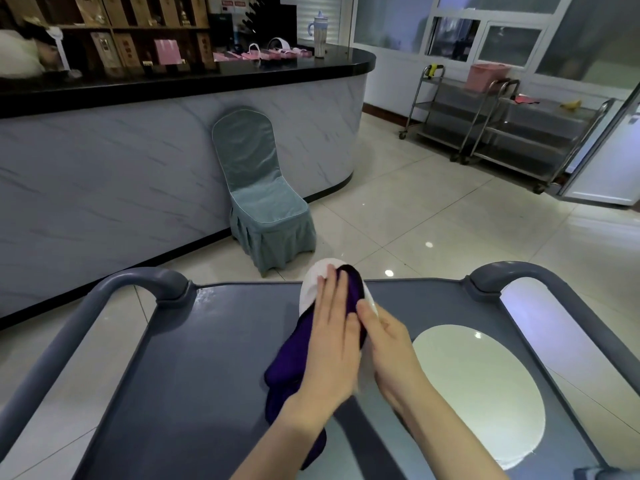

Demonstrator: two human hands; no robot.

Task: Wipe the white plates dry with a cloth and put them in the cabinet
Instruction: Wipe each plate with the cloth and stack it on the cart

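Note:
Above the grey cart top (207,341) a white plate (313,282) stands tilted on its edge. My right hand (391,344) grips this plate at its right rim. A dark purple cloth (291,362) drapes over the plate's face and hangs down toward me. My left hand (332,341) lies flat on the cloth, fingers stretched out, pressing it against the plate. A second white plate (485,386) lies flat on the cart to the right of my hands. No cabinet is clearly in view.
The cart has curved grey handles at its far left (145,282) and far right (519,275) corners. Beyond it stand a covered teal chair (263,202) against a marble-fronted counter (104,188), and steel trolleys (502,126) at the back right on the tiled floor.

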